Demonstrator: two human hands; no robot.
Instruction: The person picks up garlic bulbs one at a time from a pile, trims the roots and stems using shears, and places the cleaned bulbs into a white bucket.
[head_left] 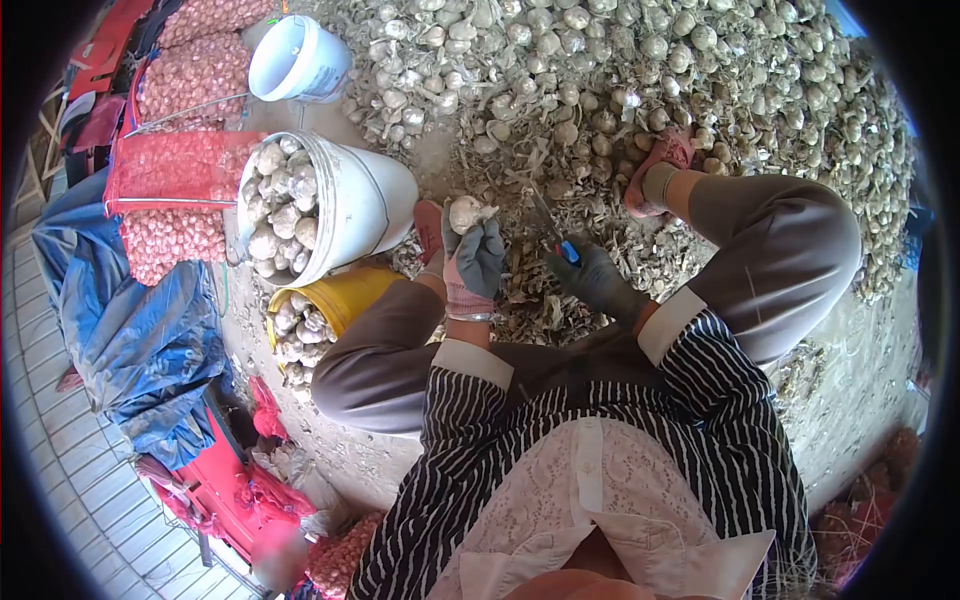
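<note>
My left hand (pixel 476 262), in a grey-coated work glove with a pink cuff, is closed around a garlic bulb (pixel 465 214). The bulb is whitish, and a short stem end sticks out to the right. My right hand (pixel 604 284), gloved in dark grey, grips a knife by its blue handle (pixel 570 252). The thin blade (pixel 542 212) points up and away, apart from the bulb. Under both hands, dry leaves and cut stems (pixel 545 290) cover the ground between my legs.
A large pile of garlic bulbs (pixel 600 60) spreads ahead. At left stand a white bucket (pixel 365 195) and a yellow bucket (pixel 350 295), both holding bulbs, and another white bucket (pixel 325 65). Filled red mesh sacks (pixel 175 245) and a blue tarp (pixel 140 340) lie beyond.
</note>
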